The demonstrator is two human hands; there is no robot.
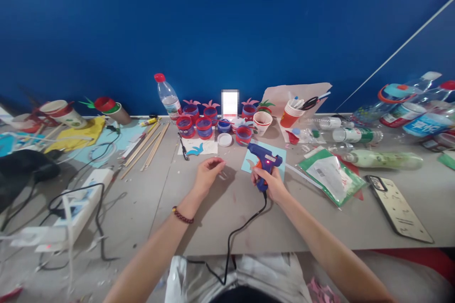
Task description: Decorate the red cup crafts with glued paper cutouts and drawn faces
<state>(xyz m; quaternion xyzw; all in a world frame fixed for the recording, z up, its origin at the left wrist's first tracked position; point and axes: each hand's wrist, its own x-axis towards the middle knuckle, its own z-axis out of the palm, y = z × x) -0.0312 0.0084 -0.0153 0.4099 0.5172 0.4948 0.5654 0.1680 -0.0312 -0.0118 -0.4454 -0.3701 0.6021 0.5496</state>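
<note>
From here I see a deep blue wall (213,23) rising behind the long grey table (209,227), plain above it

ok so i count one glue gun (265,157), one phone (400,207), one power strip (85,199), one beaded bracelet (182,215), one flat lid (224,140)

The glue gun (265,158) is dark blue with an orange trigger (259,164).

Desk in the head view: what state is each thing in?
Glue gun, held, red light lit.
Right hand, gripping the glue gun.
Left hand, fingertips together, contents unclear.
Standing bottle, cap on.
Phone, back up.
Cup stack, upright, items inside.
Power strip, plugs inserted.
</note>
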